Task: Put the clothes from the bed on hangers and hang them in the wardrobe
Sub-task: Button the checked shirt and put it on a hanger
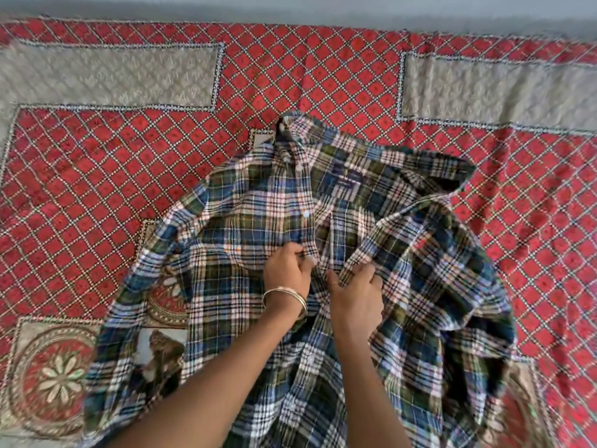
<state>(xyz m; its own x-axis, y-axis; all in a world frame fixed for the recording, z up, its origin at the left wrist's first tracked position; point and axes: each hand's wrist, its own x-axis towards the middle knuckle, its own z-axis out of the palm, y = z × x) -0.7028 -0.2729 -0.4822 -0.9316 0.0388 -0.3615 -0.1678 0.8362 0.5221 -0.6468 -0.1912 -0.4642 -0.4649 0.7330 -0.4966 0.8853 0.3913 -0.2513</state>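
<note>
Pinching the plaid shirt (265, 202) placket on the bed (97, 176), the left hand (287, 270) and right hand (355, 295) look busy buttoning it so it'll stay on a hanger.

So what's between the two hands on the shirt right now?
In the head view, only a bunched fold of the plaid shirt lies between the left hand and right hand; both pinch it.

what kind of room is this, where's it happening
Most likely a bedroom. A red patterned bedspread covers the wide flat surface, and a plaid shirt lies spread on it, gripped at its button edge by both hands. No wardrobe or hanger is in view.
</note>
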